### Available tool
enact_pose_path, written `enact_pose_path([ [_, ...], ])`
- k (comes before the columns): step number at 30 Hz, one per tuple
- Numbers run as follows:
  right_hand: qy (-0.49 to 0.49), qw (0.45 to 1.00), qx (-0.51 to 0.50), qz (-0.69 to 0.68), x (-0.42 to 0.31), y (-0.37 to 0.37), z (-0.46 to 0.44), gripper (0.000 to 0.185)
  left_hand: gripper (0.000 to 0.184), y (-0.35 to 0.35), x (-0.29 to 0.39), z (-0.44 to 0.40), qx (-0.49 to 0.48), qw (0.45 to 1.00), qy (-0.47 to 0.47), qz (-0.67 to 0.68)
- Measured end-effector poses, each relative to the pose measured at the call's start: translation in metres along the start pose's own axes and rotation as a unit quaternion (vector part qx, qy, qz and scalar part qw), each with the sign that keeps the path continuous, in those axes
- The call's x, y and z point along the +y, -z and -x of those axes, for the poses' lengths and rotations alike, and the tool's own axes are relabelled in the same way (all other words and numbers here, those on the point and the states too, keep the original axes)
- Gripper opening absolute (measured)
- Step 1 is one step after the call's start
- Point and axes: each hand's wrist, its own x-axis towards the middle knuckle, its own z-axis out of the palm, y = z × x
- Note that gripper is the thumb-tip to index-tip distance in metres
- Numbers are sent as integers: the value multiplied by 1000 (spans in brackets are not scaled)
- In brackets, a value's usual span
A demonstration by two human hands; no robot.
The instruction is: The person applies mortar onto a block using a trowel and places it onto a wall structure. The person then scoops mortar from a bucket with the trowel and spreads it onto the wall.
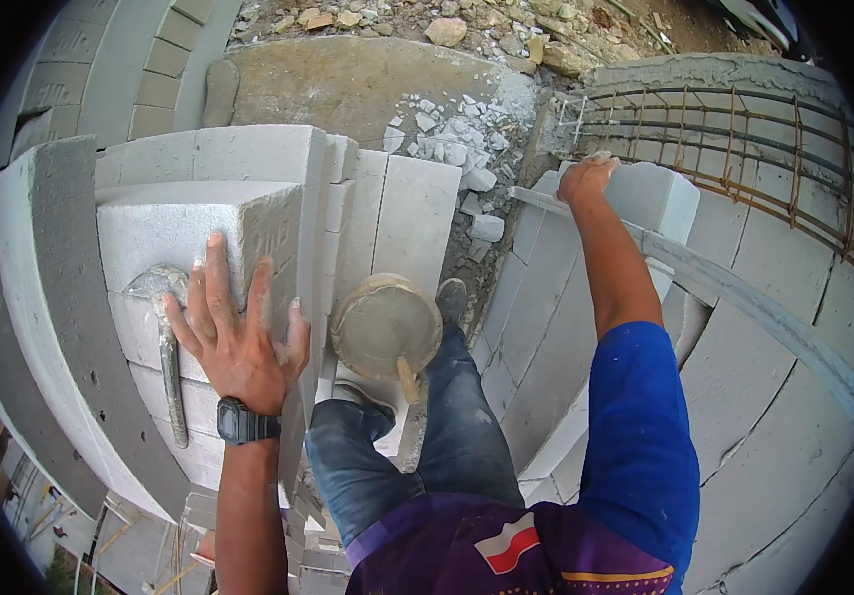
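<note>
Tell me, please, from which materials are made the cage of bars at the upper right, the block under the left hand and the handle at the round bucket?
Cage of bars: probably steel, unpainted; thin rods crossing, with rust-brown colour.
Block: likely lightweight concrete, matte and pale grey, with a slightly rough face.
Handle: seems wood, tan under grey smears, though plastic is possible.

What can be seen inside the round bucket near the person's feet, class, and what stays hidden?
The bucket holds a greyish material, and a handle juts over its rim. Anything beneath that surface is covered, so the depth cannot be told.
</note>
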Motion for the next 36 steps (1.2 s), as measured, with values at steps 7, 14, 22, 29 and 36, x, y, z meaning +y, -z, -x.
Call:
enact_pose_path([
  [7,-61,996,-7,57,7,-21,-12,70,63,1,3,-3,12,1000,-10,-22],
  [14,-60,988,-27,139,0,-26,-10,81,58,-1,4,-3,24,999,-25,-41],
  [22,-49,989,8,142,2,-29,-4,79,56,-1,2,-2,35,998,-34,-51],
  [29,-94,982,36,160,-10,-51,-39,85,56,-1,3,-1,29,998,-27,-52],
  [36,-69,985,1,160,-3,-34,-17,108,55,2,4,-2,17,998,-29,-46],
])
